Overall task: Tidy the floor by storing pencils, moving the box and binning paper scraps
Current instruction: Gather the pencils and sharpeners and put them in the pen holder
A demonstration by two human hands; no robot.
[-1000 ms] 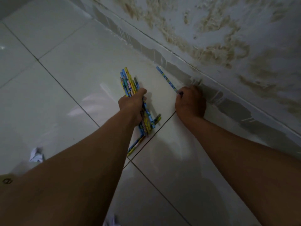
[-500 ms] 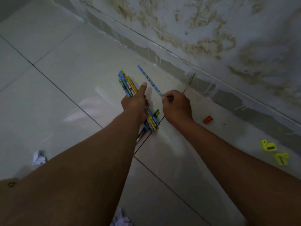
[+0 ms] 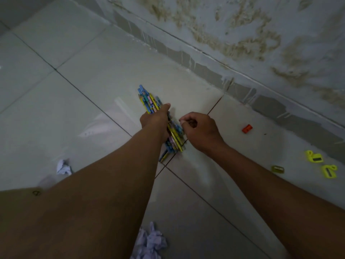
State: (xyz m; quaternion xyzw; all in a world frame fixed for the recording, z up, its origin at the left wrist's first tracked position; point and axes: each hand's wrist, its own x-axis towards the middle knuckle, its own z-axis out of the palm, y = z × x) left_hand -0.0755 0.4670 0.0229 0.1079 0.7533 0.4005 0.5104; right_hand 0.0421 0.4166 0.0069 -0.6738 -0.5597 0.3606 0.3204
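Where it pinched a lone pencil, right hand (image 3: 200, 130) now curled empty, left hand (image 3: 155, 120) gripping pencil bundle (image 3: 149, 100)

You have no words, numbers or brand names to read here. The pencils (image 3: 149, 101) at 12 o'clock carry printed patterns, but any lettering on them is too small and blurred.

Both forearms (image 3: 104, 193) are bare to the frame's edge, with no sleeves, watch or rings showing.
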